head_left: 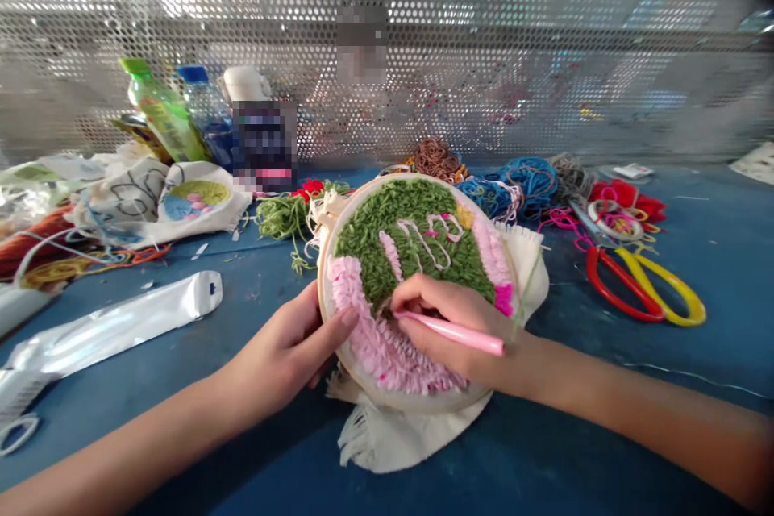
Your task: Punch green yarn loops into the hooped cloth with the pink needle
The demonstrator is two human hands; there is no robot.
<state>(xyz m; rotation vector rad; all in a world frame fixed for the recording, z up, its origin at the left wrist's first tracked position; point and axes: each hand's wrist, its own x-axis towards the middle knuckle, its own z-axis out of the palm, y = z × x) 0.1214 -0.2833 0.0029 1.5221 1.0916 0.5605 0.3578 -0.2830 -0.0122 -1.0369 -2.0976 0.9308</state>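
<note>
A round embroidery hoop [417, 201] is tilted up in front of me, its cloth covered with green loops, a thick pink border and pale pink outlines. My left hand [302, 339] grips the hoop's left edge, thumb on the pink yarn and fingers behind. In my right hand [444, 314] is a pink punch needle pen [463, 333], held in a pinch over the lower middle of the cloth; its tip is hidden by my fingers. Frayed white cloth [393, 435] hangs out below the hoop. A thin green strand rises by my right wrist.
Scissors with red and yellow handles [626, 298] lie right. Yarn bundles [526, 181] line the back. At left are a silver packet [121, 322], another embroidered cloth [199, 201] and bottles [163, 113]. A perforated metal screen [423, 56] stands behind the blue table [254, 443].
</note>
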